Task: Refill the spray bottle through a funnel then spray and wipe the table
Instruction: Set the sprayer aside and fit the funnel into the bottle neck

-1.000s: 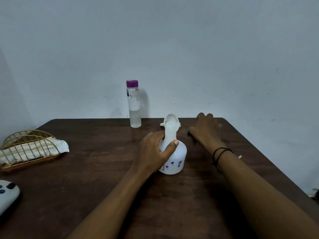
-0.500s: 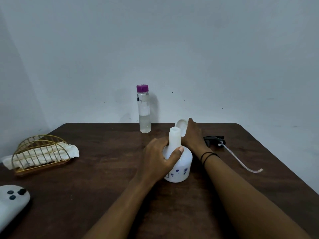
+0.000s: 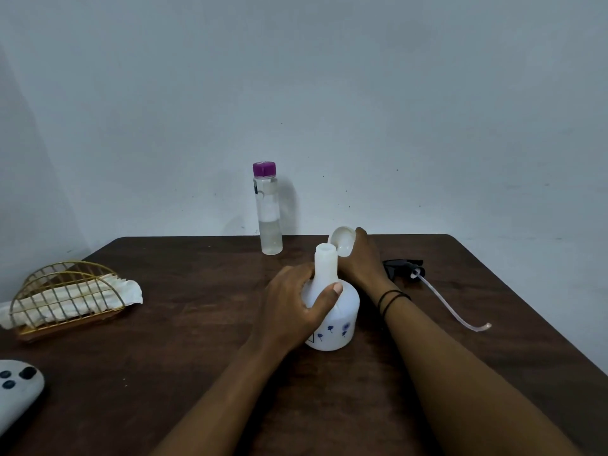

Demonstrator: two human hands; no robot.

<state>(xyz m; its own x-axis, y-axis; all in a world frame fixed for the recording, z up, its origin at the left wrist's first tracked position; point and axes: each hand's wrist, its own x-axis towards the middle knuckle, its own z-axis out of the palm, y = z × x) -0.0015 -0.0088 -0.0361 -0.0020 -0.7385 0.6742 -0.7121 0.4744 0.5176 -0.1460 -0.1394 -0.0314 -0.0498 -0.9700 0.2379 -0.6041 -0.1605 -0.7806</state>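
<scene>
— White plastic, that spray bottle [image 3: 332,311]: which way is it standing?

— Upright on the dark wooden table [image 3: 197,373], near the middle, long axis vertical, its open neck pointing straight up. My left hand [image 3: 292,311] is wrapped around its shoulder, thumb across the front, fingers behind.

— And your right hand [image 3: 360,261]?

— It is closed on the white funnel [image 3: 342,241], just behind and right of the neck. I hold the funnel tilted, its wide mouth turned toward me and to the left; the spout is hidden behind my hand, so I cannot tell where it points. It sits beside the neck, not in it.

— Where is the sprayer?

— The black spray head [image 3: 403,266] lies on its side on the table, right of my right wrist, its thin dip tube [image 3: 450,307] trailing toward me and to the right.

— Anything else out there?

— A clear bottle with a purple cap [image 3: 268,209] stands upright at the far edge, partly filled with clear liquid. To the left, a gold wire holder [image 3: 62,301] with a white cloth [image 3: 128,291] lying in it, and a grey remote [image 3: 16,393] at the near left corner.
</scene>
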